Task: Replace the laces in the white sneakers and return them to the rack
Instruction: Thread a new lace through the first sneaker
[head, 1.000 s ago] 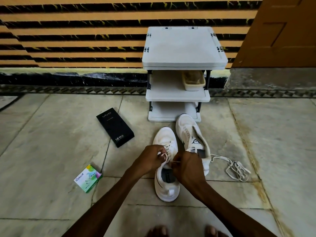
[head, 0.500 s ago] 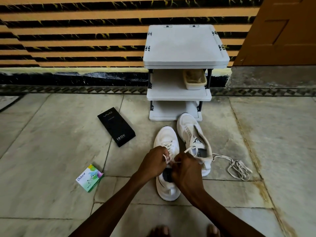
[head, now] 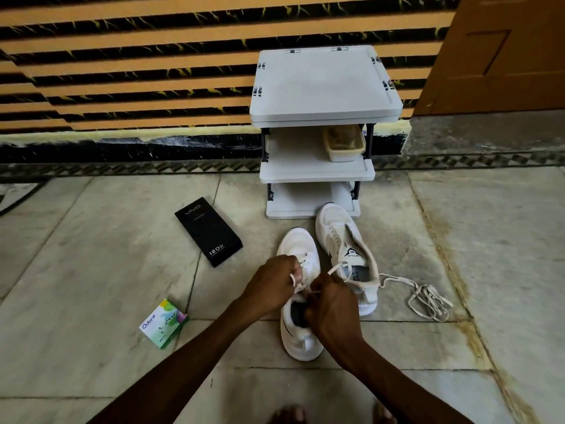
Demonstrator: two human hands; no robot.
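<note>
Over on the left, a small green-and-white Odonil box [head: 164, 323] is lying on the stone floor [head: 91, 270]. Just beyond it, a black vivo phone box [head: 208, 231] marked 120W is sitting flat at an angle, well apart from the shoes.

The person is crouching, both bare forearms reaching forward. The left hand [head: 272, 284] is hovering over the nearer white sneaker [head: 301, 342], fingers curled tight and pinching a loop of the white lace [head: 335, 267] above the eyelets. That sneaker is standing upright on the floor in front of the rack, toe pointing toward it and heel toward the person. The right hand [head: 331, 304] is meeting the left over the shoe's opening, also clenched around the lace, with a short strand running between the two fists and a free end sticking up past the knuckles.

Behind them, the white three-tier shoe rack [head: 324, 84] is standing against the striped orange-and-black wall, with a beige plastic container [head: 345, 142] sitting on the right of its middle shelf. The second white sneaker [head: 342, 237] is lying just beside the first, its toe touching the rack's bottom shelf and its eyelets empty. To its right, a loose off-white lace [head: 428, 298] is trailing from the shoe's collar into a tangle on the floor. A brown wooden door [head: 504, 50] is filling the far right corner.
</note>
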